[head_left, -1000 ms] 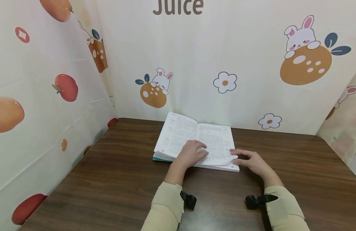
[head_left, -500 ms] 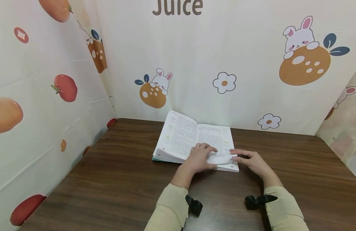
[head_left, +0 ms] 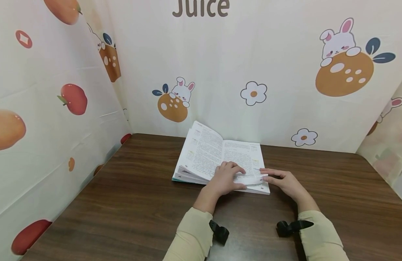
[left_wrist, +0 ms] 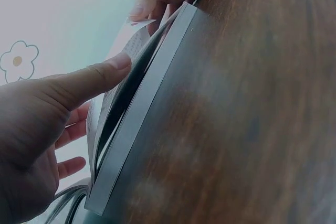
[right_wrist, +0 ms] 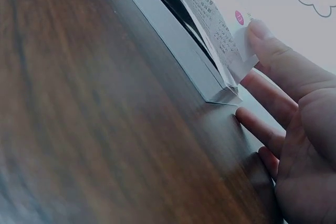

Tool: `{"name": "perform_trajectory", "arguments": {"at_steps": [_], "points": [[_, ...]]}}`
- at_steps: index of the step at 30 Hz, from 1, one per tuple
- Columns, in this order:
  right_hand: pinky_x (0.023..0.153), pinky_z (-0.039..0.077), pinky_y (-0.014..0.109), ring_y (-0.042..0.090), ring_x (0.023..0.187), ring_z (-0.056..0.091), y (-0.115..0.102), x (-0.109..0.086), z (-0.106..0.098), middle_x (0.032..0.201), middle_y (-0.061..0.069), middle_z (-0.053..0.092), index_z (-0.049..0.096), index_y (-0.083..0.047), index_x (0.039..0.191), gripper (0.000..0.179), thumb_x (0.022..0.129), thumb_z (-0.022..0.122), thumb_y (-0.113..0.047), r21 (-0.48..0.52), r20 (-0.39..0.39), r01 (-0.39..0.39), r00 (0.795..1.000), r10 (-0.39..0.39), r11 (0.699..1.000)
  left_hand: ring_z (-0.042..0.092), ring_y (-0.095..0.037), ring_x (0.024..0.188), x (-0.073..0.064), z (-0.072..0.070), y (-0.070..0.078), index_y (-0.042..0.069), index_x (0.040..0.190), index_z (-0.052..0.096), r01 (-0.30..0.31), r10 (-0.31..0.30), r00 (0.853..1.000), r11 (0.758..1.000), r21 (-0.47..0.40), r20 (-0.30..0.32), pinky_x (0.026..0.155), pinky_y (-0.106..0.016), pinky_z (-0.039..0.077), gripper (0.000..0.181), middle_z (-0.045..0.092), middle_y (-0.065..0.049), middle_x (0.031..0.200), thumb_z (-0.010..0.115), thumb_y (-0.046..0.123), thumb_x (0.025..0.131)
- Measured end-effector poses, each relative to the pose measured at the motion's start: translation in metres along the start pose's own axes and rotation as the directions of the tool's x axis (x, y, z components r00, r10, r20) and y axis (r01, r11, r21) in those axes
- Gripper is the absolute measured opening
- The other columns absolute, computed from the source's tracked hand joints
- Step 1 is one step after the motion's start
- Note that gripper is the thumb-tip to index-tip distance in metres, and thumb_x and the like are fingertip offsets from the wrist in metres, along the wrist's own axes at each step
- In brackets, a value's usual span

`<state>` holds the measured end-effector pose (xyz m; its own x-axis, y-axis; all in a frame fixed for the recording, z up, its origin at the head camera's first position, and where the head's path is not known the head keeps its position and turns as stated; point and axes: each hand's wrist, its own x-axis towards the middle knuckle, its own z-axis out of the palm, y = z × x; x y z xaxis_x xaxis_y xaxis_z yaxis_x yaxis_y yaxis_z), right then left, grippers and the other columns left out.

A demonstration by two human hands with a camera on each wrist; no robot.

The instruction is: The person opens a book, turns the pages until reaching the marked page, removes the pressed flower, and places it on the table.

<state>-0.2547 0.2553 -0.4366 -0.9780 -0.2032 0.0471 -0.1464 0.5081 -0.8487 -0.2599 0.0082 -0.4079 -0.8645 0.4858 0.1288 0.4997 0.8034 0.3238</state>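
Note:
A thick open book (head_left: 205, 146) with printed white pages and a teal cover edge lies near the back of the table. My left hand (head_left: 224, 179) rests on the lower part of the right-hand page (head_left: 241, 154), fingers loosely arched and spread. Its thumb (left_wrist: 113, 66) lies along the lifted pages' bottom edge in the left wrist view. At the lower right corner, my right hand (head_left: 284, 183) pinches a lifted page (right_wrist: 210, 17) between thumb and fingers. A dark gap shows beneath the raised pages, above the thick block of the rest.
The brown wooden table (head_left: 122, 210) extends around the book. Behind it hangs a pale curtain (head_left: 217, 65) printed with rabbits, fruit and flowers, close to the book's far edge. Black wrist cameras (head_left: 220, 233) are strapped over both cream sleeves (head_left: 189, 235).
My left hand has moved right and toward the near edge of the right-hand page. The left-hand pages have risen and fanned apart slightly. My right hand stays at the page corner.

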Motion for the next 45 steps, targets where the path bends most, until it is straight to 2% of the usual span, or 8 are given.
{"name": "perform_trajectory", "arguments": {"at_steps": [12,21,24,30,31,33,39,45], "points": [[0.098,0.012,0.067,0.043,0.135,0.013,-0.005,0.001,-0.005,0.148,0.02,0.024,0.03,-0.011,0.145,0.069,0.093,0.039,-0.055,0.053,-0.009,-0.147,0.989,0.148,0.988,0.037,-0.018,0.117,-0.001,-0.006,-0.001,0.029,0.121,0.055,-0.11,0.109,0.991,0.994,-0.005,-0.073,0.091,-0.037,0.033,0.047,0.047,0.005,0.125,0.071,0.03,0.077],[0.1,0.011,0.064,0.04,0.136,0.015,-0.006,0.0,-0.005,0.147,0.02,0.028,0.033,-0.007,0.143,0.068,0.094,0.037,-0.054,0.076,-0.02,-0.135,0.99,0.137,0.988,0.032,-0.02,0.122,-0.001,-0.015,0.001,0.025,0.128,0.044,-0.142,0.153,0.964,0.988,0.066,-0.217,0.096,-0.038,0.031,0.063,0.034,-0.002,0.135,0.067,0.01,0.072],[0.101,0.01,0.063,0.038,0.136,0.016,-0.006,0.0,-0.004,0.146,0.018,0.029,0.035,-0.008,0.142,0.067,0.093,0.038,-0.055,0.082,-0.02,-0.14,0.99,0.142,0.987,0.044,-0.019,0.111,-0.002,-0.022,-0.005,0.02,0.121,0.051,-0.144,0.152,0.923,0.988,0.049,-0.353,0.09,-0.036,0.036,0.049,0.048,-0.001,0.123,0.065,0.011,0.076],[0.101,0.009,0.063,0.037,0.137,0.015,-0.005,0.002,-0.003,0.146,0.015,0.032,0.036,-0.01,0.142,0.071,0.091,0.038,-0.059,0.065,-0.021,-0.154,0.988,0.156,0.986,0.057,-0.014,0.077,-0.006,-0.038,-0.024,0.01,0.098,0.066,-0.178,0.124,0.74,0.984,-0.014,-0.661,0.069,-0.029,0.044,0.017,0.064,0.002,0.084,0.062,0.014,0.082],[0.101,0.009,0.063,0.037,0.137,0.015,-0.005,0.002,-0.003,0.145,0.015,0.033,0.036,-0.01,0.142,0.071,0.091,0.038,-0.06,0.062,-0.021,-0.155,0.987,0.156,0.986,0.056,-0.013,0.073,-0.007,-0.041,-0.028,0.008,0.095,0.067,-0.176,0.106,0.716,0.984,-0.031,-0.69,0.066,-0.029,0.044,0.014,0.063,0.001,0.08,0.062,0.014,0.083],[0.102,0.009,0.063,0.037,0.137,0.015,-0.006,0.003,-0.003,0.145,0.015,0.035,0.036,-0.009,0.142,0.072,0.091,0.038,-0.06,0.061,-0.02,-0.158,0.987,0.159,0.986,0.054,-0.013,0.069,-0.011,-0.047,-0.036,0.007,0.091,0.067,-0.156,0.046,0.694,0.984,-0.088,-0.718,0.063,-0.027,0.044,0.013,0.06,0.0,0.075,0.06,0.016,0.085],[0.102,0.009,0.062,0.037,0.137,0.015,-0.008,0.003,-0.003,0.143,0.016,0.037,0.037,-0.007,0.141,0.071,0.092,0.038,-0.059,0.057,-0.021,-0.167,0.985,0.169,0.984,0.051,-0.013,0.067,-0.025,-0.059,-0.061,0.008,0.084,0.067,-0.031,-0.165,0.71,0.964,-0.265,-0.685,0.059,-0.027,0.042,0.017,0.059,0.0,0.075,0.06,0.023,0.088],[0.102,0.01,0.062,0.038,0.136,0.017,-0.008,0.002,-0.003,0.141,0.017,0.039,0.038,-0.007,0.14,0.07,0.092,0.037,-0.057,0.05,-0.024,-0.166,0.986,0.167,0.985,0.048,-0.014,0.063,-0.037,-0.061,-0.084,0.007,0.077,0.064,0.043,-0.283,0.735,0.927,-0.373,-0.616,0.057,-0.029,0.04,0.024,0.054,-0.001,0.07,0.062,0.028,0.089]]}}
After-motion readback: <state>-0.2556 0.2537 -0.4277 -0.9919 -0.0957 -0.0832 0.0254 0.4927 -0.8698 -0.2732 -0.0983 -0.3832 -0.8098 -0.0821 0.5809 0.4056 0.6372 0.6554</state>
